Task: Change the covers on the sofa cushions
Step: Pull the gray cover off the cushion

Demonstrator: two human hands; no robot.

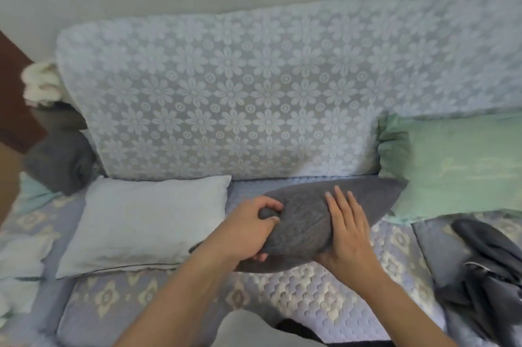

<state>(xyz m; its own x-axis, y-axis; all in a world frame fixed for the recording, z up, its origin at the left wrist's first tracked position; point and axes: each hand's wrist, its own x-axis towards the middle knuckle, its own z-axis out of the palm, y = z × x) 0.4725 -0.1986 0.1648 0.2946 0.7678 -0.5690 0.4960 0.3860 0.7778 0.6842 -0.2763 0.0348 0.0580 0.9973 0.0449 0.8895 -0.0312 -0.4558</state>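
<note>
1. Grey cushion [333, 205] is lying on the sofa seat [310, 290] right in front of me, roughly in the middle, its far corner poking toward the green cushion [452, 165].
2. My left hand [248, 229] has a bunch of the grey cover pinched up, fingers curled round a fold of the fabric at the cushion's left end.
3. My right hand [348, 229] is flat on top of the same cushion, fingers straight and spread, just pressing down, not grabbing anything.
4. Bare white pillow [141, 222] sits just left of the grey one, close to my left hand.
5. Lace flower throw [226, 92] covers the sofa back behind it all.
6. Crumpled dark grey cover [485, 270] is heaped on the seat at the far right, well apart from my hands.
7. Another grey cushion [62, 160] is tucked in the left corner, pretty blurry.
</note>
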